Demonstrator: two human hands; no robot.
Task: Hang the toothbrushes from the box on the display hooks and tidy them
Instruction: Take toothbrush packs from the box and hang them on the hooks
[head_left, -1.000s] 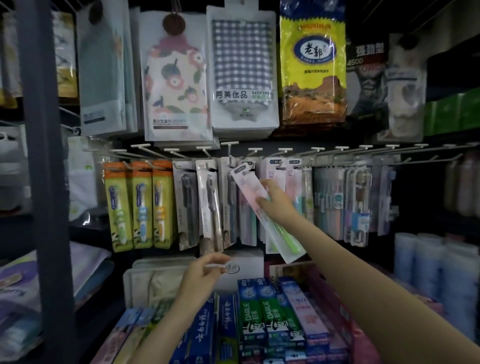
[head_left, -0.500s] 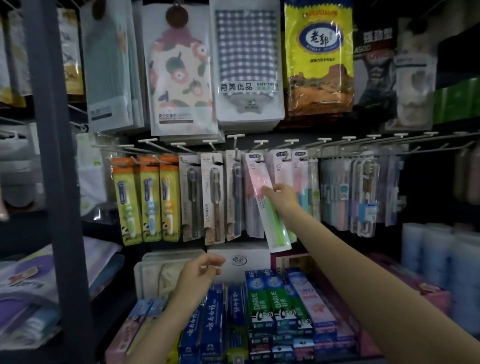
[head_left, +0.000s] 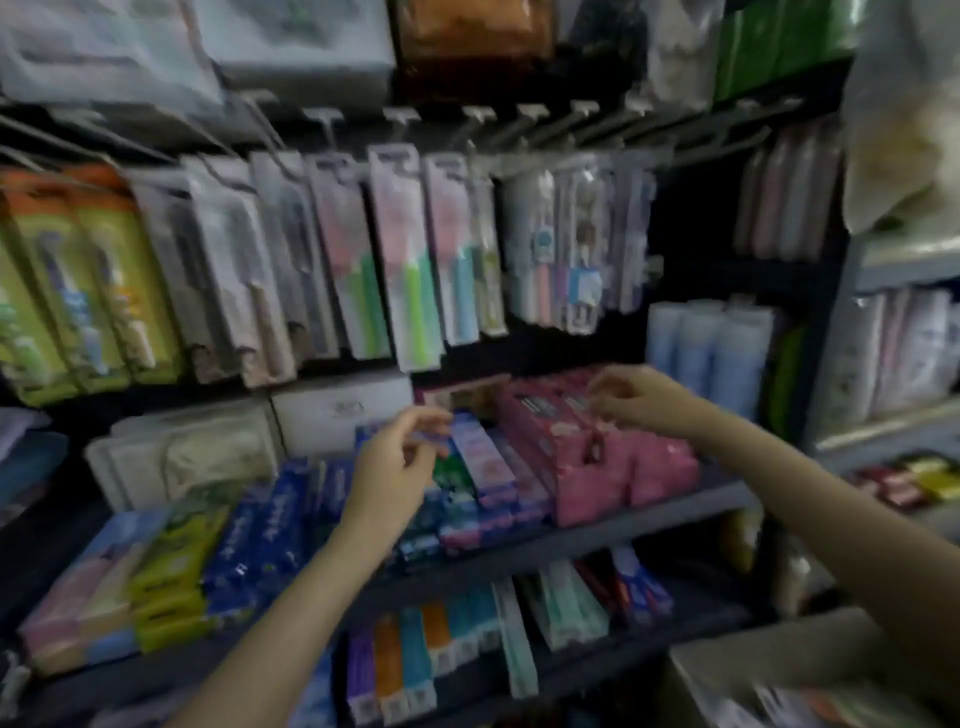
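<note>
My left hand's (head_left: 389, 462) fingers (head_left: 428, 418) are loosely curled, thumb and forefinger close together; the blur is too heavy for me to tell whether anything thin sits between them. My right hand's (head_left: 636, 397) fingers (head_left: 602, 387) are curled in much the same way, and again I cannot tell if they pinch anything. Both hands hover apart from each other, in front of the shelf (head_left: 597, 530), the left above the blue and green toothpaste boxes (head_left: 270, 540), the right above the pink boxes (head_left: 587, 462).

Above the hands, the toothbrushes (head_left: 410, 260) hang in their packs from the hooks (head_left: 400, 117), side by side in a row: orange-and-yellow packs (head_left: 88, 280) at the left, grey ones next, then pink-and-green ones in the middle, and clear multi-packs (head_left: 576, 244) to the right. The pack I point at hangs roughly upright, its lower end just above the shelf goods. A white box (head_left: 337, 410) stands behind the toothpaste. At the lower right corner I see the edge of a cardboard box (head_left: 769, 670), its contents too blurred to make out. Pale blue rolls (head_left: 711, 353) stand right of the pink boxes. A lower shelf carries more slim packs (head_left: 405, 660).
</note>
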